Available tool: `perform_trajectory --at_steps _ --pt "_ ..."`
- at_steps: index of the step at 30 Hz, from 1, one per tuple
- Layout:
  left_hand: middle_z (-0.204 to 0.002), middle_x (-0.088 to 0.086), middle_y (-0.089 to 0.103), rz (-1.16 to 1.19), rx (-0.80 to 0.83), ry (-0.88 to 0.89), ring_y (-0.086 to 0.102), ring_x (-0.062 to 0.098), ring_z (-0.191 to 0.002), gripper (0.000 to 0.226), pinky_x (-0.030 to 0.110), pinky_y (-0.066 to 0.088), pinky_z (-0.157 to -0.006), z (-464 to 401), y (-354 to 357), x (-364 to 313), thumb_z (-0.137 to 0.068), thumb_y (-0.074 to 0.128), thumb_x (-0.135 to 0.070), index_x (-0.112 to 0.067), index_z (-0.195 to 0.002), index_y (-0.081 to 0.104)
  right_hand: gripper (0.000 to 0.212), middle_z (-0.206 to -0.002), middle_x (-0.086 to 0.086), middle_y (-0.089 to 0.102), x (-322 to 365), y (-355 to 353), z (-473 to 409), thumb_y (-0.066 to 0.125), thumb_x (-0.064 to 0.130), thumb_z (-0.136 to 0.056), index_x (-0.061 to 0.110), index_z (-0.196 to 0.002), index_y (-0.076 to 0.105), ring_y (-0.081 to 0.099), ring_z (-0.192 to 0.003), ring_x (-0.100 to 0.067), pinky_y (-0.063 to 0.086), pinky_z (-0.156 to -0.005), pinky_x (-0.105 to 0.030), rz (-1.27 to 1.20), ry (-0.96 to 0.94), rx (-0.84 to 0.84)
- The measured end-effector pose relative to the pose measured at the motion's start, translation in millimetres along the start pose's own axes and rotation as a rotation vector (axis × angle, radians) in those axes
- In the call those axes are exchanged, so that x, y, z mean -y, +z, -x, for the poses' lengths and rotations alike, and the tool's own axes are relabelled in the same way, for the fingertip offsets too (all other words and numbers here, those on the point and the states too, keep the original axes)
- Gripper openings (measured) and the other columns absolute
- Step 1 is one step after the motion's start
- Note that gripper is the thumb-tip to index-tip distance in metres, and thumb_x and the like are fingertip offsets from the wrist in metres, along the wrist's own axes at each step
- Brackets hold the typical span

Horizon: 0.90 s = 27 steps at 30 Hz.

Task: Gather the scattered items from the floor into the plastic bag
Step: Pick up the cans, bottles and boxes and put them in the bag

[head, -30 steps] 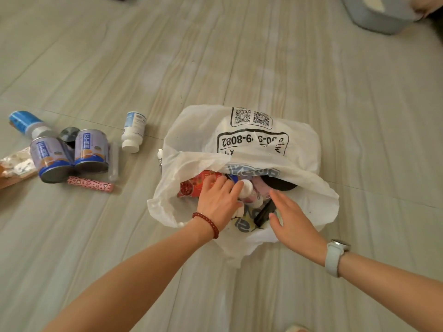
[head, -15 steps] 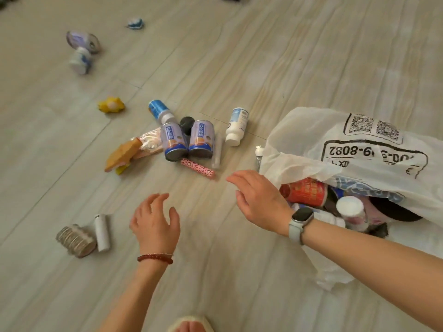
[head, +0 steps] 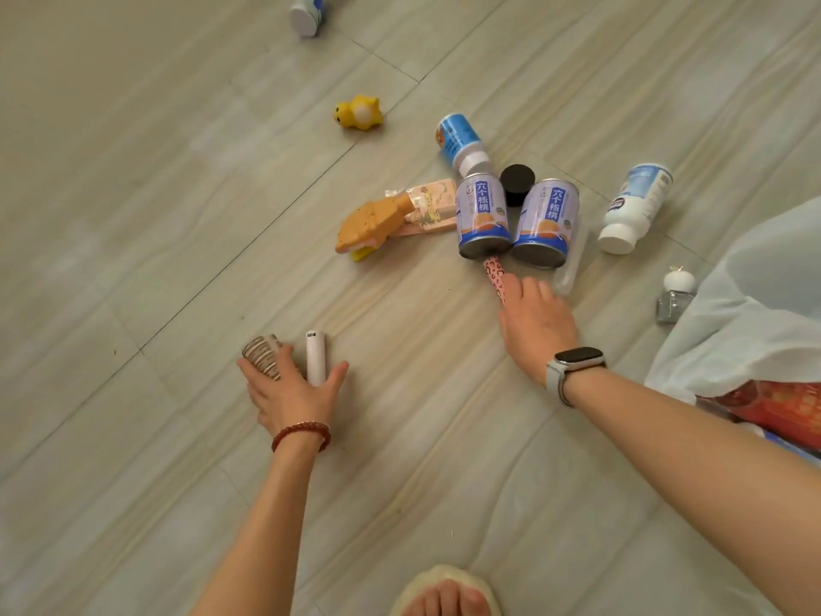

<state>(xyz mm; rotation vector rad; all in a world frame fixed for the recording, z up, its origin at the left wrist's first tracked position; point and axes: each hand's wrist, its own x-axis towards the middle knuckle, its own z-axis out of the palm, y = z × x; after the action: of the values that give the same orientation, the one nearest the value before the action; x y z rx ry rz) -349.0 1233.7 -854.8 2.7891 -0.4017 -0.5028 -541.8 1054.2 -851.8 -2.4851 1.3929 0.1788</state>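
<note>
A: Left hand (head: pixel 291 389) spreads over the spool (head: pixel 262 362) and white tube (head: pixel 315 357); right hand (head: pixel 535 320) lies flat on the pink tube (head: pixel 495 277).

B: Neither grips. Tubes may roll away; bag (head: pixel 746 304) sits right.

Pale wood-grain floor (head: pixel 155 193). Two blue cans (head: pixel 511 215) lie side by side at centre, a white bottle (head: pixel 633 211) to their right, a yellow toy (head: pixel 359 112) far left, a white tube (head: pixel 315 355) near left, white plastic bag (head: pixel 755 304) at right edge.
</note>
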Motion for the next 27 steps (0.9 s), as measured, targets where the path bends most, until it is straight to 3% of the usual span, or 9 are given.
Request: perform_trajectory --at_steps 6,12,16,18,20,23,25,27 --pt "-0.147 0.015 0.02 0.022 -0.087 0.113 0.035 0.043 -0.12 0.031 0.047 0.039 -0.094 -4 3 -5 -0.075 0.064 -0.021 -0.014 -0.104 0.054 0.034 -0.121 -0.02 0.048 6 1 11 0.041 0.012 -0.092 0.0 -0.123 0.042 0.048 -0.108 -0.034 0.041 -0.09 -0.04 -0.229 0.027 0.128" --pt "-0.138 0.012 0.035 0.121 -0.019 0.345 0.058 0.036 -0.093 0.034 0.041 0.051 -0.073 32 4 -33 -0.068 0.069 -0.018 -0.02 -0.097 0.051 0.031 -0.115 -0.014 0.052 -14 -33 49 0.044 0.014 -0.091 0.005 -0.121 0.047 0.052 -0.098 -0.025 0.037 -0.079 -0.026 -0.594 0.008 0.149" --pt "-0.13 0.01 0.044 0.299 0.071 0.446 0.05 0.02 -0.096 0.036 0.029 0.039 -0.071 86 8 -77 -0.067 0.071 -0.012 -0.015 -0.097 0.052 0.03 -0.108 -0.006 0.055 -45 -69 84 0.049 0.014 -0.089 0.01 -0.119 0.05 0.048 -0.085 -0.014 0.03 -0.065 -0.016 -0.698 0.058 0.079" --pt "-0.124 0.009 0.048 0.398 0.131 0.566 0.045 0.009 -0.092 0.036 0.022 0.035 -0.072 115 9 -103 -0.065 0.072 -0.016 -0.022 -0.092 0.05 0.029 -0.103 -0.002 0.056 -66 -87 105 0.05 0.015 -0.089 0.013 -0.118 0.051 0.05 -0.081 -0.014 0.035 -0.063 -0.014 -0.736 0.111 0.022" --pt "-0.117 0.005 0.051 0.468 0.228 0.71 0.042 0.003 -0.087 0.037 0.015 0.033 -0.065 144 10 -129 -0.061 0.07 -0.023 -0.034 -0.084 0.044 0.028 -0.1 -0.002 0.06 -92 -102 130 0.051 0.015 -0.089 0.016 -0.117 0.052 0.056 -0.083 -0.015 0.04 -0.07 -0.012 -0.811 0.193 -0.033" --pt "-0.1 -0.013 0.049 0.537 0.451 0.914 0.049 -0.003 -0.083 0.032 0.004 0.038 -0.063 190 12 -162 -0.055 0.061 -0.039 -0.042 -0.081 0.041 0.022 -0.101 -0.001 0.064 -136 -109 178 0.053 0.015 -0.089 0.028 -0.106 0.053 0.062 -0.091 -0.017 0.05 -0.081 -0.03 -0.89 0.327 -0.13" --pt "-0.098 -0.018 0.047 0.537 0.571 1.049 0.05 -0.005 -0.084 0.032 0.005 0.038 -0.066 220 19 -181 -0.055 0.058 -0.04 -0.04 -0.082 0.043 0.024 -0.094 0.006 0.064 -162 -103 211 0.054 0.013 -0.089 0.036 -0.097 0.053 0.062 -0.084 -0.008 0.051 -0.077 -0.025 -0.927 0.461 -0.199" --pt "-0.1 -0.018 0.047 0.482 0.678 1.18 0.05 -0.001 -0.086 0.033 0.006 0.039 -0.068 248 28 -198 -0.055 0.058 -0.04 -0.038 -0.084 0.043 0.02 -0.082 0.01 0.062 -186 -93 240 0.055 0.009 -0.088 0.025 -0.1 0.06 0.06 -0.066 -0.001 0.047 -0.064 -0.014 -0.963 0.623 -0.261"
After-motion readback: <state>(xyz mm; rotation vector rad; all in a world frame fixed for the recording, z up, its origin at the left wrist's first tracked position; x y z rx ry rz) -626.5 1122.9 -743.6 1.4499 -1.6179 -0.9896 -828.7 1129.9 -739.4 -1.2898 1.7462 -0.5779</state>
